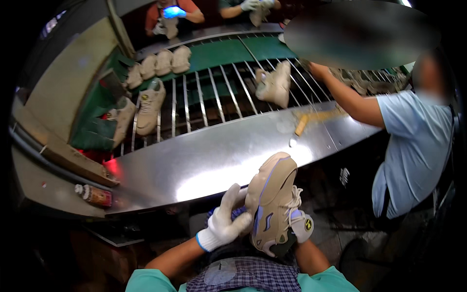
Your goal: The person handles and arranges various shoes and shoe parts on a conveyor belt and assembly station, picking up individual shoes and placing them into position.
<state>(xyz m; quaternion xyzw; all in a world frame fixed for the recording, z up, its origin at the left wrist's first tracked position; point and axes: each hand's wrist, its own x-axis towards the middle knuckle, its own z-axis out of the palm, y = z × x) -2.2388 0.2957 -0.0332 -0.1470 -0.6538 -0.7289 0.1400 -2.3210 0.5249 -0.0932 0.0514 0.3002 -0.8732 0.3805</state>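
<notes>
A beige sneaker (275,204) with lilac trim, pale laces and a round yellow-and-black tongue badge is held toe up in front of my body. Its sole side faces my left hand (226,219), which wears a white glove with a blue cuff edge. The left fingers are stretched out and apart beside the sole, the thumb pointing at it; whether they touch is unclear. My right hand is mostly hidden behind the shoe's heel and tongue, where it supports the shoe; only the right forearm (311,258) shows plainly.
A steel ledge (209,160) borders a conveyor of metal rods (204,100) and green belt. Beige shoes (151,107) stand on it, and another shoe (275,85) lies mid-line. A spray can (94,195) lies at left. A co-worker in light blue (413,146) reaches in from the right; others work opposite.
</notes>
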